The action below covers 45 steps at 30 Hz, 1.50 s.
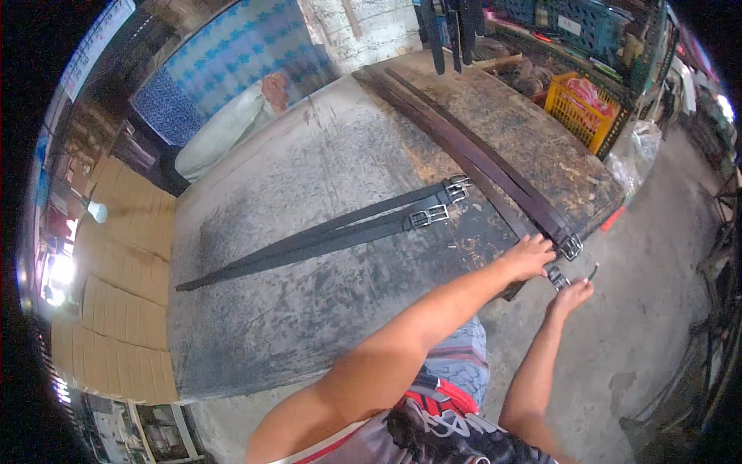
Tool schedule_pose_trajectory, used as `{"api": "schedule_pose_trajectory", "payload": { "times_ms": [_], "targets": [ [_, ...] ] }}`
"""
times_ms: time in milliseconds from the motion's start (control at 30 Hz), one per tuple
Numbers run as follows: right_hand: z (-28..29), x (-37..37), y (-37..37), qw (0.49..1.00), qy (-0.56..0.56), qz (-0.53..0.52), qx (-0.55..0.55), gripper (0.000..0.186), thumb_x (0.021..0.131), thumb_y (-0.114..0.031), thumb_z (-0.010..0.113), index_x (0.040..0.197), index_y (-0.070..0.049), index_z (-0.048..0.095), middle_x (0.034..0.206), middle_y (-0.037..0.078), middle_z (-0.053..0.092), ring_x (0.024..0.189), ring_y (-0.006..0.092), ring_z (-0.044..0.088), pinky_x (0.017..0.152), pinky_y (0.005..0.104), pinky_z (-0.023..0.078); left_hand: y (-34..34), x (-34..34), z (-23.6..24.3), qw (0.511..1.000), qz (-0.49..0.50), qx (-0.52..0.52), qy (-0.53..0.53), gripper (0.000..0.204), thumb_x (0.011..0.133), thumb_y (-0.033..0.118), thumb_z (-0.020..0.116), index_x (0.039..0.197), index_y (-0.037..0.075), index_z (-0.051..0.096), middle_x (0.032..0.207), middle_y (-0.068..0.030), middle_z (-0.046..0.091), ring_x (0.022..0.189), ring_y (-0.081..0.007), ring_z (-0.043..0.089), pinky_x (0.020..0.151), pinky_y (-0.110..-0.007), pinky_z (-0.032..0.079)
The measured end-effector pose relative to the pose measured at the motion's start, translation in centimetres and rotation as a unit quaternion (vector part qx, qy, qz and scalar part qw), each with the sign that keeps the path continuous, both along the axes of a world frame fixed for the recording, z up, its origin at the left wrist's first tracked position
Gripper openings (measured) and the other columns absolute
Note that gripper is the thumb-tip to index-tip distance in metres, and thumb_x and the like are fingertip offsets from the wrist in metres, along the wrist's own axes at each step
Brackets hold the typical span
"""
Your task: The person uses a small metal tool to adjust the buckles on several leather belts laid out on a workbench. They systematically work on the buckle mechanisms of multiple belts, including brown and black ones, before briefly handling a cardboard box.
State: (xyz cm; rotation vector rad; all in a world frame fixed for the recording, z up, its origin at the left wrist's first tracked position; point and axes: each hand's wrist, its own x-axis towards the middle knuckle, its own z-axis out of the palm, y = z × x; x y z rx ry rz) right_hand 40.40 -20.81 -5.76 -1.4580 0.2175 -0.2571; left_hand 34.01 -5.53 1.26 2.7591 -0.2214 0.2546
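Observation:
My left hand (529, 257) is closed on a dark brown belt (495, 197) close to its buckle end, at the table's right edge. Just past my left fingers, that belt's metal buckle (558, 279) sticks out over the edge. My right hand (573, 297) is closed beside this buckle, and a thin dark curved piece (593, 271) rises from its fingers; its kind cannot be made out. A second brown belt (533, 203) lies alongside, its silver buckle (570, 247) at the edge. Two black belts (340, 234) lie across the table's middle, buckles toward the right and tips together.
The worn grey table (255, 325) stretches left and away. A yellow crate (580, 116) with red contents stands at the far right, near blue baskets (595, 31). More dark straps (448, 35) hang at the back. Cardboard (116, 301) lines the left side.

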Motion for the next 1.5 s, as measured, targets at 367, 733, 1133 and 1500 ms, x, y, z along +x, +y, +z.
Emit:
{"api": "schedule_pose_trajectory", "payload": {
  "times_ms": [367,733,1133,1500],
  "targets": [
    [3.0,-2.2,-11.1,0.902,0.213,0.033,0.375,0.020,0.100,-0.022,0.047,0.084,-0.010,0.047,0.068,-0.001,0.047,0.055,0.0126,0.046,0.048,0.0270,0.037,-3.6,-0.7,-0.5,0.996,-0.087,0.016,0.004,0.036,0.083,0.044,0.063,0.103,0.014,0.063,0.107,-0.0068,0.054,0.113,-0.0266,0.047,0.094,-0.046,0.036],
    [3.9,1.2,5.1,0.985,-0.026,0.109,0.128,0.022,0.099,-0.026,0.047,0.109,-0.007,0.050,0.089,0.005,0.052,0.077,0.0140,0.053,0.066,0.0288,0.047,5.6,-3.1,2.1,0.965,0.217,0.093,-0.117,0.042,0.082,0.016,0.062,0.123,0.009,0.058,0.135,-0.0188,0.045,0.129,-0.0352,0.039,0.099,-0.055,0.035],
    [5.5,-1.8,4.9,0.941,-0.176,0.091,-0.273,0.020,0.097,-0.018,0.052,0.105,0.001,0.051,0.095,0.021,0.059,0.086,0.0320,0.058,0.079,0.0396,0.045,21.9,-23.5,1.1,0.888,0.417,0.048,0.186,0.093,0.080,0.064,0.060,0.150,0.014,0.026,0.157,-0.0186,0.016,0.146,-0.0363,0.010,0.113,-0.063,0.011],
    [-4.0,-5.6,-8.4,0.967,-0.004,0.126,-0.223,0.017,0.096,-0.019,0.057,0.094,-0.003,0.052,0.083,0.002,0.052,0.074,0.0109,0.051,0.062,0.0271,0.045,20.7,-32.0,-0.8,0.913,0.393,0.039,0.105,0.058,0.092,0.047,0.055,0.143,0.025,0.042,0.156,-0.0052,0.026,0.145,-0.0316,0.018,0.110,-0.067,0.011]
  ]
}}
